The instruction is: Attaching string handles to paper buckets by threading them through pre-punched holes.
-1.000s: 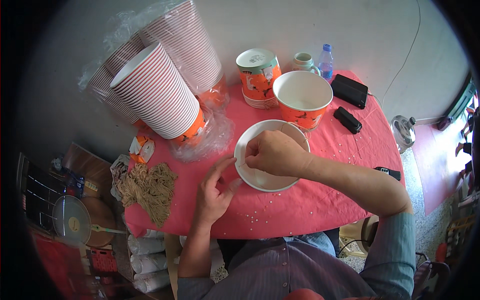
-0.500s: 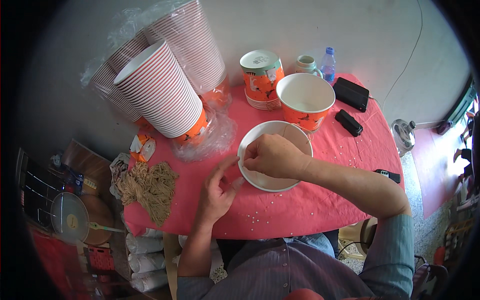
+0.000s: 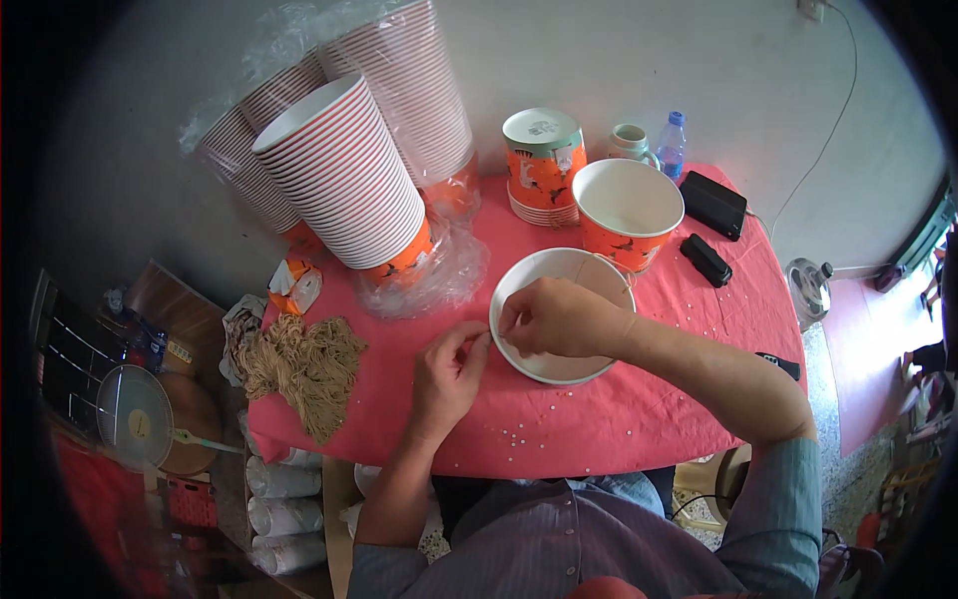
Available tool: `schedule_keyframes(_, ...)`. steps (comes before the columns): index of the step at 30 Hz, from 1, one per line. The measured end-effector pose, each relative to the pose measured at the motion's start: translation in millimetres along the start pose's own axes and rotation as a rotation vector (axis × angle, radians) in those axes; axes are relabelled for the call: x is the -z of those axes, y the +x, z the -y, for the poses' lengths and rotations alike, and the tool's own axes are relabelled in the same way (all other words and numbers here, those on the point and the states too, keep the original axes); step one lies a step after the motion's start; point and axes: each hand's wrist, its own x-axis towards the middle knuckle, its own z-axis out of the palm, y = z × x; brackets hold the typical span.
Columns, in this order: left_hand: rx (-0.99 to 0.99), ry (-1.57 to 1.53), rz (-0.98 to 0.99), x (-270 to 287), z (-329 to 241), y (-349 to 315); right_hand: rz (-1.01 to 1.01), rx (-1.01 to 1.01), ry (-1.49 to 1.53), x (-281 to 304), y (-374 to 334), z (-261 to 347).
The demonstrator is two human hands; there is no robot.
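In front of me stands a white-lined paper bucket (image 3: 564,373), its mouth facing up. My right hand (image 3: 564,317) is over that mouth, fingers curled together on the left side. Whatever they grip is hidden or too small to name. Just outside the left rim, my left hand (image 3: 449,377) has thumb and fingertips pinched together, and what is between them cannot be made out. A thin tan cord (image 3: 627,284) crosses the bucket's far right rim.
Tall nested paper buckets (image 3: 344,175), partly in clear plastic, lean at the back left. A tan string bundle (image 3: 304,364) lies left. Behind are an orange bucket (image 3: 627,247), an upside-down stack (image 3: 542,170), a mug (image 3: 627,145) and a bottle (image 3: 671,147). Small white beads (image 3: 513,429) dot the red cloth.
My left hand's fingers, spread apart before, have come together in a pinch beside the rim. My right hand stays over the bucket, its fingers still curled. The whole view has shifted slightly.
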Motion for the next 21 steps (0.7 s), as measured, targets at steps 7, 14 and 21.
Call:
schedule_keyframes(7,0.032,0.036,-0.185,48.8,-7.5,12.9,0.081,-0.080,0.085,50.1,-21.6,27.4)
schedule_keyframes(14,-0.344,0.103,0.002,47.0,-69.5,49.3,-0.039,0.167,0.066,27.3,-13.8,35.5)
schedule_keyframes(21,0.020,-0.283,0.146,26.5,-63.9,47.6,-0.079,0.148,0.483,23.6,-10.6,16.7)
